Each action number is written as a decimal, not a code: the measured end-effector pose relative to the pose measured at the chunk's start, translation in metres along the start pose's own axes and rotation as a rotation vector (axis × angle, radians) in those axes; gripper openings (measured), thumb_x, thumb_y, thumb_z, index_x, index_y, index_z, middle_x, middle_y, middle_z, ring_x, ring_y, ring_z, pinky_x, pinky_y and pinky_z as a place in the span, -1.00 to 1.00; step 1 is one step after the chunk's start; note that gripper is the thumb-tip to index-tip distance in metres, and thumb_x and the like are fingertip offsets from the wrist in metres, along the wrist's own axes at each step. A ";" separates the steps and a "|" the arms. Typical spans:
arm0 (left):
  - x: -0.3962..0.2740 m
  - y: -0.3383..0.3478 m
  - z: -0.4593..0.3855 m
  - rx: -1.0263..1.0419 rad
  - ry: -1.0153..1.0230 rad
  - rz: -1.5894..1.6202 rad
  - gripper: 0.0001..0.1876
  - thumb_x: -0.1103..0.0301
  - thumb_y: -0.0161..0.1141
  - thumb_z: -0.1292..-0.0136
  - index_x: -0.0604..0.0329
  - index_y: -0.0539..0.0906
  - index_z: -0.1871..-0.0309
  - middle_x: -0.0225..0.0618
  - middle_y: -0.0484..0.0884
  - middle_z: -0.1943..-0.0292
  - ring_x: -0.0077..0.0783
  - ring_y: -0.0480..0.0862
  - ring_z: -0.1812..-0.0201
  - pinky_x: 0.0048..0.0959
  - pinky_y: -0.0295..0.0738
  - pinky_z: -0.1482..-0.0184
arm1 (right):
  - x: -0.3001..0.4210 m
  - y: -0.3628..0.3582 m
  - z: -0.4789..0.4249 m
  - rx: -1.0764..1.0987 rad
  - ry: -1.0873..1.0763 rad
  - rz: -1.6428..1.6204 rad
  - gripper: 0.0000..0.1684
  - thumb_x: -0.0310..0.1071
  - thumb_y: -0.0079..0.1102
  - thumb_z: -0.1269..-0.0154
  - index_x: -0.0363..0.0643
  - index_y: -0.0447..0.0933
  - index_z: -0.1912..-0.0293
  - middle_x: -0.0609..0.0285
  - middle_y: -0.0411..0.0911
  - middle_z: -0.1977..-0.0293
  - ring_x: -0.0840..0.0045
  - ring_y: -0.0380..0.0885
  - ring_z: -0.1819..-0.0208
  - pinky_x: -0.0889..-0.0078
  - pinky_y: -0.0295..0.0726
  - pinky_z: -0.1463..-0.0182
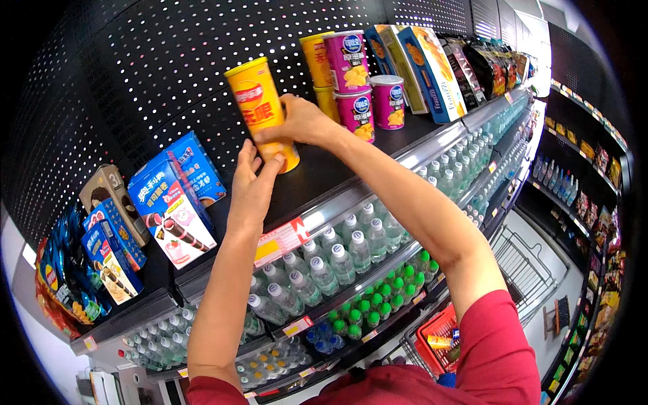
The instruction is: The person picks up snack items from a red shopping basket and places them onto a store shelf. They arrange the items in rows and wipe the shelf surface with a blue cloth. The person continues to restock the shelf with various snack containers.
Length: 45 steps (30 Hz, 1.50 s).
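A yellow Lay's chip canister point(255, 104), perhaps stacked on another one, stands slightly tilted on the black top shelf point(314, 174). My right hand point(304, 119) grips its middle from the right, thumb across the front. My left hand point(255, 177) is at its lower part, fingers on the left side and thumb near the front; whether it bears on the canister is hard to tell. Right of my hands stand stacked purple chip canisters point(349, 63), a single shorter purple canister point(389, 101) and stacked yellow canisters point(316, 58) partly behind them.
Blue wafer-roll boxes point(172, 210) and a brown box point(114, 195) stand left; blue-and-white biscuit boxes point(433, 73) lean right. A perforated black panel point(167, 61) backs the shelf. Water bottles point(324, 273) fill lower shelves. A red basket point(430, 349) and a wire cart point(526, 258) are below right.
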State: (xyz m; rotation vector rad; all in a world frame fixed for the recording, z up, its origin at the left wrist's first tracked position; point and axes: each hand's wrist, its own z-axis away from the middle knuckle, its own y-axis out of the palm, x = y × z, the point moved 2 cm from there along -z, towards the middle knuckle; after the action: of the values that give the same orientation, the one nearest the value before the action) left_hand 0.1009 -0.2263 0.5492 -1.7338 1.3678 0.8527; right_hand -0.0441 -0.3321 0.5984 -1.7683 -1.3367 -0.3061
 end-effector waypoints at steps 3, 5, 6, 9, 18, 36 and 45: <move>-0.009 0.006 0.003 0.012 0.088 -0.041 -0.17 0.38 0.27 -0.47 0.35 0.05 -0.66 0.07 0.46 -0.41 -0.23 0.51 -0.43 -0.34 0.46 -0.41 | 0.014 -0.001 0.017 -0.038 -0.038 0.007 -0.07 0.19 0.66 0.04 -0.39 0.59 -0.07 -0.05 0.75 0.13 0.28 0.76 0.08 0.32 0.71 -0.05; -0.013 0.012 0.005 -0.037 0.266 -0.152 -0.19 0.32 0.28 -0.49 0.31 0.09 -0.66 0.02 0.49 -0.37 -0.29 0.57 -0.35 -0.39 0.51 -0.35 | 0.019 -0.015 0.032 -0.080 -0.156 -0.148 -0.13 0.13 0.64 -0.05 -0.36 0.58 -0.12 0.02 0.75 0.06 0.37 0.75 0.05 0.36 0.71 -0.06; -0.031 0.018 0.017 -0.053 0.336 -0.174 -0.18 0.36 0.31 -0.48 0.29 0.09 -0.66 -0.04 0.49 -0.35 -0.31 0.60 -0.30 -0.41 0.53 -0.31 | 0.025 -0.022 0.043 -0.063 -0.192 -0.278 -0.17 0.10 0.63 -0.10 -0.34 0.57 -0.14 0.06 0.74 0.04 0.42 0.74 0.05 0.38 0.71 -0.06; -0.071 0.025 0.056 -0.031 0.377 -0.116 -0.14 0.60 0.33 -0.37 0.30 0.10 -0.64 -0.06 0.44 -0.39 -0.34 0.57 -0.32 -0.39 0.54 -0.32 | 0.071 -0.045 0.092 -0.039 -0.260 -0.644 -0.23 0.01 0.66 -0.11 -0.36 0.59 -0.11 0.05 0.74 0.05 0.42 0.75 0.06 0.34 0.74 -0.05; -0.034 0.123 0.157 0.427 0.344 -0.128 -0.02 0.55 0.46 -0.17 0.34 0.14 -0.62 0.04 0.36 -0.48 -0.08 0.43 -0.49 -0.19 0.31 -0.51 | 0.034 -0.156 0.279 -0.201 0.152 -0.525 -0.27 0.14 0.53 -0.26 -0.22 0.60 -0.18 0.26 0.73 0.05 0.61 0.72 0.07 0.55 0.70 0.13; 0.149 0.246 0.299 1.143 0.213 -0.193 -0.10 0.32 0.46 -0.28 0.23 0.22 -0.62 0.03 0.52 -0.34 -0.02 0.61 -0.24 -0.15 0.55 -0.27 | -0.175 -0.105 0.657 -0.690 1.102 0.301 -0.14 -0.32 0.63 0.05 -0.27 0.37 -0.22 -0.03 0.56 -0.07 0.21 0.62 -0.17 0.19 0.58 -0.29; 0.157 0.210 0.268 1.019 0.035 -0.263 -0.33 0.36 0.36 -0.40 0.16 0.38 -0.53 -0.09 0.65 -0.19 -0.21 0.77 -0.06 -0.24 0.67 -0.06 | -0.331 -0.047 0.798 -0.945 1.226 0.339 -0.01 -0.23 0.69 0.00 -0.24 0.36 -0.36 -0.02 0.55 -0.13 0.19 0.57 -0.20 0.18 0.55 -0.31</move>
State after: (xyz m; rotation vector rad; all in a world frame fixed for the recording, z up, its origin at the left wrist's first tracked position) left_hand -0.0854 -0.0976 0.2499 -1.0636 1.2210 -0.0687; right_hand -0.4499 0.0539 -0.0611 -1.8370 0.0624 -1.6817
